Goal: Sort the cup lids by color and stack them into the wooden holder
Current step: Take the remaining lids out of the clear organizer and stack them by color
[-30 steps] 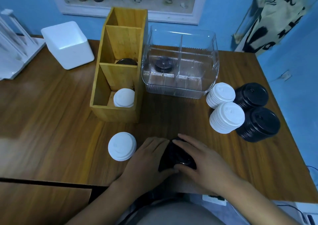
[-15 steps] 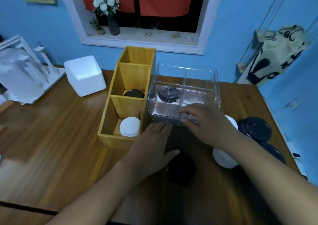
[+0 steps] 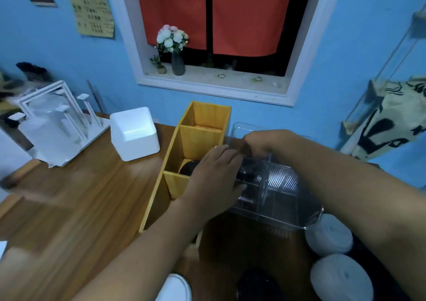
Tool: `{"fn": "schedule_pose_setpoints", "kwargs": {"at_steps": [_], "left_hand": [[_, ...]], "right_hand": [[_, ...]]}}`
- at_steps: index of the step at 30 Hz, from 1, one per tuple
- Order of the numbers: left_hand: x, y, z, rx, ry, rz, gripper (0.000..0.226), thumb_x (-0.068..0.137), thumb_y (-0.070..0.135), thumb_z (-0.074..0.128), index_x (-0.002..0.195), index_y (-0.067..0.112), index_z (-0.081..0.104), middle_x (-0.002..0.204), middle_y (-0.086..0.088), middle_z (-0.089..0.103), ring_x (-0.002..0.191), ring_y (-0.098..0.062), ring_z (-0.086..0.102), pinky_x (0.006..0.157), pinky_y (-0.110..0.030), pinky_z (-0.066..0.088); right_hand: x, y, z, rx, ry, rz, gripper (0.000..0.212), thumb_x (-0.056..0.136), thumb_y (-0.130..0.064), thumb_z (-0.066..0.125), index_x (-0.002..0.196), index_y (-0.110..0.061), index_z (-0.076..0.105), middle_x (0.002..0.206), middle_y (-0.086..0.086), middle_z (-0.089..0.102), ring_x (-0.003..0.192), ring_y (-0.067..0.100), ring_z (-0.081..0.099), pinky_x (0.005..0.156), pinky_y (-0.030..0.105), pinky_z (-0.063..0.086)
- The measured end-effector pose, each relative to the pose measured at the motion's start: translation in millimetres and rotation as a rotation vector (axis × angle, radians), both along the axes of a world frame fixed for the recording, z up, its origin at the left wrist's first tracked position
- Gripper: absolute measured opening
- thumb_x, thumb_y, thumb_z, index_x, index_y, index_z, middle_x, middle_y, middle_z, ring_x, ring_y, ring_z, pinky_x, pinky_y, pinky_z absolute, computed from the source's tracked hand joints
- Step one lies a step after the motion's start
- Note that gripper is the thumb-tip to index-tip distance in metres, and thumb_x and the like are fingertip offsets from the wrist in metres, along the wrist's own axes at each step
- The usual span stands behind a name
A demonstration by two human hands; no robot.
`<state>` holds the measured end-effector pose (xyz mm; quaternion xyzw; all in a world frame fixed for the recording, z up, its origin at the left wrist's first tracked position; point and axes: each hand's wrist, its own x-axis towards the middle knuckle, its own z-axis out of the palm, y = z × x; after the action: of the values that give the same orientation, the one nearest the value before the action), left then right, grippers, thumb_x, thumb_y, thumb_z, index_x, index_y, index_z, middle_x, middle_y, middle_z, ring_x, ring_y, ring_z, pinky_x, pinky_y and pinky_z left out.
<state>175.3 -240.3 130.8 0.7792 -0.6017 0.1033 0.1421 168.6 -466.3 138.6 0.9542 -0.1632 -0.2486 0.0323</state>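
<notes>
The right grip (image 3: 255, 144) has its fingers curled over the far left rim of the clear plastic organizer (image 3: 283, 185), holding it at that corner. The left grip (image 3: 214, 176) lies open, fingers straight and together, its palm and fingertips pressed against the organizer's left wall. Its wrist crosses the near end of the wooden holder (image 3: 202, 137).

The organizer has ribbed walls and inner dividers. Something dark shows through the wall beside the left fingers, too blurred to name. The organizer stands just beside the holder's right side, on the wooden bench (image 3: 80, 197).

The holder is a long bamboo box split into three compartments. A black lid (image 3: 190, 166) lies in the middle one, and the near one is hidden under the left forearm.

Two stacks of white lids (image 3: 329, 238) stand at the organizer's near right corner, partly behind the right forearm. Another black lid, the loose one (image 3: 258, 284), lies on the bench close to the bottom edge, with a single white lid (image 3: 175, 288) to its left.

A white square box (image 3: 133, 135) sits left of the holder, and a white rack (image 3: 57, 123) stands further left. A vase of flowers (image 3: 173, 45) stands on the window sill in front of red curtains.
</notes>
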Motion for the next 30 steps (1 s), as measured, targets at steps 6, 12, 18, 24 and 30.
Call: {"fn": "schedule_pose_setpoints", "kwargs": {"at_steps": [6,12,18,24,30], "left_hand": [[7,5,-11,-0.01,0.062,0.022,0.058,0.095,0.057,0.06,0.141,0.022,0.054,0.148,0.004,0.053,0.146,-0.019,0.034,0.118,-0.03,0.01],[5,13,-19,0.0,0.104,0.021,0.057,0.096,0.056,0.057,0.142,0.023,0.053,0.151,0.005,0.05,0.15,-0.018,0.029,0.121,-0.03,0.012],[3,24,-18,0.008,0.116,0.019,0.058,0.096,0.059,0.056,0.142,0.024,0.053,0.15,0.007,0.05,0.149,-0.016,0.028,0.121,-0.028,0.012],[-18,48,-14,0.012,0.146,-0.011,0.06,0.095,0.059,0.056,0.144,0.025,0.05,0.152,0.009,0.046,0.151,-0.014,0.024,0.121,-0.027,0.014],[-48,82,-25,0.023,0.205,-0.054,0.059,0.094,0.059,0.057,0.143,0.027,0.05,0.153,0.009,0.044,0.152,-0.012,0.022,0.115,-0.025,0.02]], "right_hand": [[24,1,-22,-0.051,0.028,0.277,0.016,0.104,-0.023,0.053,0.119,-0.027,0.052,0.113,-0.005,0.055,0.101,0.013,0.047,0.088,0.021,0.034],[33,1,-37,-0.141,0.062,0.384,0.038,0.109,-0.019,0.033,0.143,-0.005,0.046,0.15,0.011,0.045,0.139,0.024,0.04,0.107,0.028,0.023],[9,-17,-15,-0.092,0.05,0.228,0.055,0.066,-0.05,0.08,0.114,-0.045,0.053,0.106,-0.012,0.067,0.089,0.019,0.066,0.08,0.038,0.058],[-25,-1,49,-0.175,-0.154,0.239,0.071,0.066,-0.053,0.077,0.125,-0.028,0.05,0.111,-0.001,0.053,0.092,0.026,0.058,0.072,0.039,0.053],[-93,39,83,-0.066,-0.348,0.126,0.092,0.07,-0.058,0.076,0.147,-0.034,0.031,0.132,-0.005,0.043,0.114,0.026,0.055,0.088,0.044,0.052]]}}
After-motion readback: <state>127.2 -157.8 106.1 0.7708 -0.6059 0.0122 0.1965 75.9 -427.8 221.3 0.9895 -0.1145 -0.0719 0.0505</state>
